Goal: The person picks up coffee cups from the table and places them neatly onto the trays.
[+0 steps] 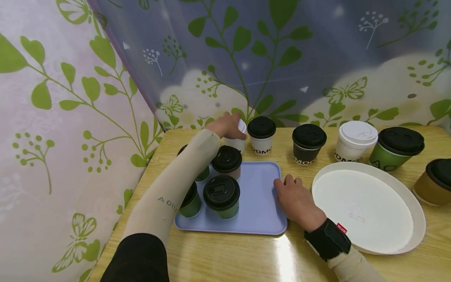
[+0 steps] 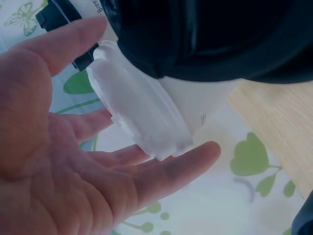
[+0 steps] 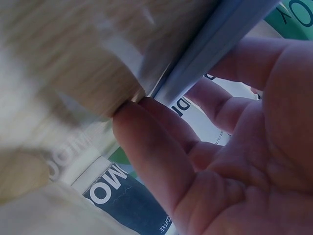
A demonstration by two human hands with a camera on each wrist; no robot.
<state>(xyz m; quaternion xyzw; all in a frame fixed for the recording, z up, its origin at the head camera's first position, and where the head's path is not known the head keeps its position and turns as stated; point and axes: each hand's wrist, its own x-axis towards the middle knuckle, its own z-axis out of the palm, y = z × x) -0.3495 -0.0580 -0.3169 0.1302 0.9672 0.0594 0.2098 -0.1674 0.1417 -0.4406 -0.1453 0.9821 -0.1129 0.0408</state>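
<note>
My left hand spreads around the lid of a white paper cup at the table's back edge. In the left wrist view the white lid lies between thumb and fingers, with a visible gap at the thumb. My right hand holds the right rim of a lilac tray; its fingertips touch the table in the right wrist view. The tray's left half carries several black-lidded cups, among them a green cup in front and a brownish cup behind. My left forearm partly hides this group.
Beside the white cup stands a black-lidded white cup. Farther right are a black cup, another white cup, a green cup and a brown cup. A round white tray lies right of my right hand. Patterned cloth borders the table.
</note>
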